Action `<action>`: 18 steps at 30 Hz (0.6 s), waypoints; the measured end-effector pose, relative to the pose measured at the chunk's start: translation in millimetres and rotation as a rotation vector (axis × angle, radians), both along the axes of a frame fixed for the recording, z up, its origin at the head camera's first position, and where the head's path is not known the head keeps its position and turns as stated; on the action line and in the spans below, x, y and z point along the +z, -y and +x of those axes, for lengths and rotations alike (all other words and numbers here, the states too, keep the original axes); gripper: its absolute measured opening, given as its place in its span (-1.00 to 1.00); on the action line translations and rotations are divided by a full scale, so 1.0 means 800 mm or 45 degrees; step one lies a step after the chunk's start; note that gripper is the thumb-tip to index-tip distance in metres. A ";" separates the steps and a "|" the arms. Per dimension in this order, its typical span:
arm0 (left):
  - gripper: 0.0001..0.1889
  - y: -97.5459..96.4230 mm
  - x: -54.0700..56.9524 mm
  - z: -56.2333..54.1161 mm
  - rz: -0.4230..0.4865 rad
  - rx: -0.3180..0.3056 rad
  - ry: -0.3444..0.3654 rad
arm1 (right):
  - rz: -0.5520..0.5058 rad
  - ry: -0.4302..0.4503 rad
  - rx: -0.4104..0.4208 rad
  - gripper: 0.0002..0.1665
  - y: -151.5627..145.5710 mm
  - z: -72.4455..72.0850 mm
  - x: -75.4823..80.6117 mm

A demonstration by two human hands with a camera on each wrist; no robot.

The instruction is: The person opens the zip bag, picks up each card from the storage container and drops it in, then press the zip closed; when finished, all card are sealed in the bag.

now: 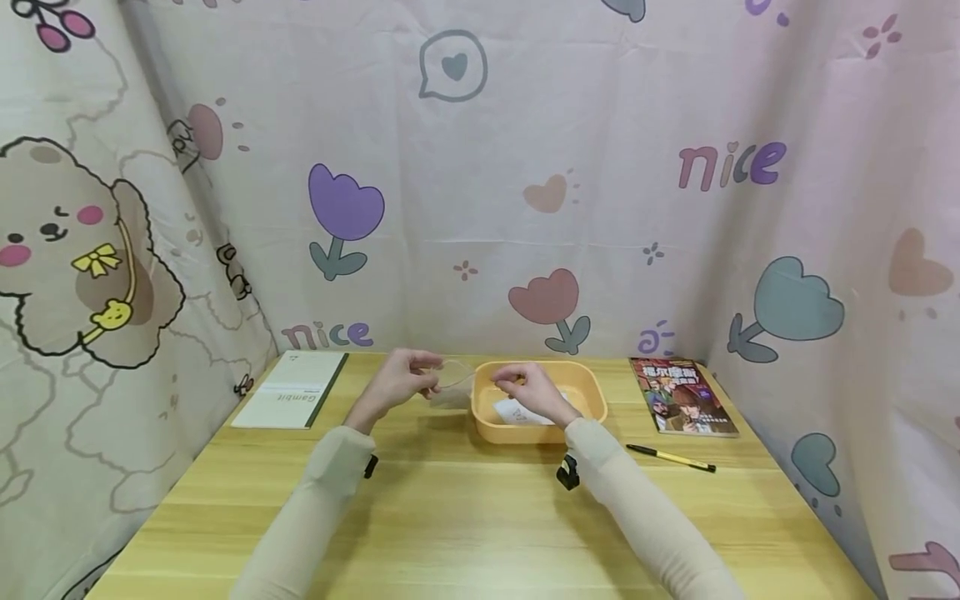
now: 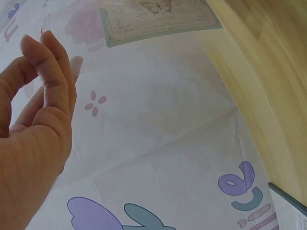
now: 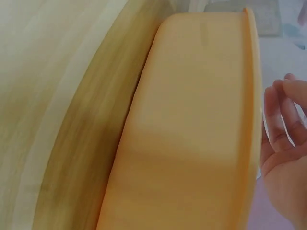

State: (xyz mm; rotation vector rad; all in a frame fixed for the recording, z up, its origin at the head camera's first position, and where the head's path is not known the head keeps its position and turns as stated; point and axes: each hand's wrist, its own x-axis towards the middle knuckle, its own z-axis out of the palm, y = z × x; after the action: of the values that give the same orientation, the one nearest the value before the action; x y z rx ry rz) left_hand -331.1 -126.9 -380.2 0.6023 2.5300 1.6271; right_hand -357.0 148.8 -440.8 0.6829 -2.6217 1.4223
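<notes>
Over the left side of a yellow plastic basket (image 1: 540, 435), a see-through bag (image 1: 450, 398) hangs between the hands. A printed butterfly label (image 2: 163, 19) shows at the top of the left wrist view. My left hand (image 1: 399, 385) pinches the bag's thin upper edge or cord between thumb and fingertips. Above the basket, my right hand (image 1: 536, 390) has its thumb and fingertips together, where the thin clear line seems to end; its exact grip is hard to see. Inside the basket lies a white packet (image 1: 517, 412), partly under the right hand.
A white notebook (image 1: 288, 392) with a dark spine lies at the back left of the wooden table (image 1: 465, 525). At the right are a colourful comic book (image 1: 686, 396) and a yellow-and-black pen (image 1: 671, 457). A patterned curtain (image 1: 450, 208) hangs behind the table.
</notes>
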 end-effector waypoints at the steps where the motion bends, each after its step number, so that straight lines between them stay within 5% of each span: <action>1: -0.63 0.000 0.000 0.000 0.001 0.005 -0.001 | 0.024 -0.011 0.005 -0.79 -0.001 -0.001 0.000; 18: -0.63 -0.002 0.002 -0.001 -0.005 0.017 -0.001 | 0.147 0.066 0.088 -0.63 -0.040 -0.024 -0.013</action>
State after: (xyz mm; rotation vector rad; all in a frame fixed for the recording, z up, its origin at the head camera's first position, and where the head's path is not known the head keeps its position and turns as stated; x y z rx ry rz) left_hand -331.6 -125.4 -378.5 0.5877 2.5428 1.6256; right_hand -376.0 180.9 -451.4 0.7662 -2.7640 1.3316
